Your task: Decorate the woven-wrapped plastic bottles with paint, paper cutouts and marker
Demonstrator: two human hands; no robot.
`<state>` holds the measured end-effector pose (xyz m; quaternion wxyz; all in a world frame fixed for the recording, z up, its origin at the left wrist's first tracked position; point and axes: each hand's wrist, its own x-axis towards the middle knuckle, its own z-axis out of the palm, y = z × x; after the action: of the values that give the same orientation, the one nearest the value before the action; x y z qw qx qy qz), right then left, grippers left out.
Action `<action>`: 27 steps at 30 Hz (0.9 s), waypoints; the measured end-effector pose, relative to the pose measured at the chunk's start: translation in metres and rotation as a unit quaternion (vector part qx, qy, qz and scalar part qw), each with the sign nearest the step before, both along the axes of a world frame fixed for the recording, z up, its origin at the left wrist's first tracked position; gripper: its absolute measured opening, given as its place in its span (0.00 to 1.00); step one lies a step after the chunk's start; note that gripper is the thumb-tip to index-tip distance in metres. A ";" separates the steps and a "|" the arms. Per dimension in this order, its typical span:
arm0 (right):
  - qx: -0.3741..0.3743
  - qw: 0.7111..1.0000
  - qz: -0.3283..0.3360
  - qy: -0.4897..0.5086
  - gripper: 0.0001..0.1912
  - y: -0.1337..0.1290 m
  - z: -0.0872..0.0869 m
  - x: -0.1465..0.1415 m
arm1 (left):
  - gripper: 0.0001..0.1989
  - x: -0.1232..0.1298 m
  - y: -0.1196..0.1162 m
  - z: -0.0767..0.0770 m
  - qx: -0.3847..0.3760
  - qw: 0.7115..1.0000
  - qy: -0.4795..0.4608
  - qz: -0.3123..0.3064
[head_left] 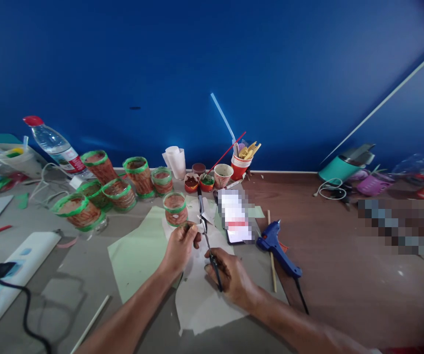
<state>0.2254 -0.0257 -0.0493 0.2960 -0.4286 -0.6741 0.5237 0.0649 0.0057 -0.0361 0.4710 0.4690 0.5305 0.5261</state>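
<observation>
My left hand (180,246) pinches a small white strip of paper (201,228) between thumb and fingers. My right hand (230,270) is closed around the dark handles of a pair of scissors (215,269). Their blades point away from me and reach the strip beside my left fingertips; whether they touch it I cannot tell. Under both hands lies a torn-edged white sheet (208,307), partly over a pale green sheet (138,250). Just beyond my left hand stands a small brown jar with a green rim (175,209).
Several brown, green-rimmed jars (138,177) stand to the left, near a tilted water bottle (55,145). Paint cups (207,182) and a cup of wooden utensils (241,162) line the wall. A phone (236,216), a blue glue gun (280,250) and a power strip (31,263) flank the work.
</observation>
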 end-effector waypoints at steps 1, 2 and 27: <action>-0.002 1.000 0.001 0.001 0.09 0.000 0.000 0.000 | 0.16 0.000 0.000 -0.001 -0.001 1.000 0.003 0.003; -0.005 1.000 0.002 0.003 0.09 0.000 -0.001 0.000 | 0.15 0.001 0.000 -0.001 -0.002 1.000 0.006 0.005; 0.046 0.995 0.070 -0.058 0.07 0.008 0.006 0.014 | 0.11 -0.016 0.000 0.002 0.030 0.992 0.119 -0.035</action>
<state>0.2398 -0.0174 -0.0431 0.2381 -0.3961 -0.7417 0.4861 0.0492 0.0060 -0.0345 0.4085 0.5603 0.5499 0.4656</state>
